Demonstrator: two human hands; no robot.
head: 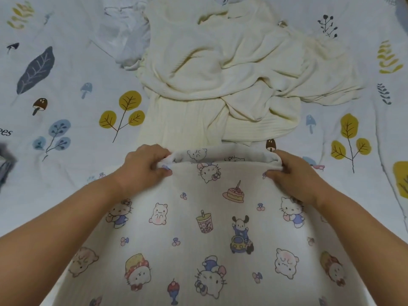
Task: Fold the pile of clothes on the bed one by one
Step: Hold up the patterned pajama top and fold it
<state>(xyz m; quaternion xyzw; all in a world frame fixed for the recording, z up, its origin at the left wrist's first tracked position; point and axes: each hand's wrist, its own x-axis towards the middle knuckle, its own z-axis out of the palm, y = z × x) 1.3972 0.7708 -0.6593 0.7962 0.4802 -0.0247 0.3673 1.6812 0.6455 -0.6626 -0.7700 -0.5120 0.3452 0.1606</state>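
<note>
A white garment printed with cartoon cats, bears and cakes [209, 228] lies spread on the bed in front of me. My left hand [145, 166] pinches its far edge at the left corner. My right hand [291, 171] grips the same edge at the right corner. Between the hands the edge is lifted and rolled, showing the inner side. Just beyond lies a crumpled cream ribbed knit garment [220, 69], part of the pile.
The bed sheet [66, 107] is white with leaf and mushroom prints. A pale white-grey cloth [123, 36] lies bunched at the pile's upper left. A dark grey fabric [4, 164] shows at the left edge.
</note>
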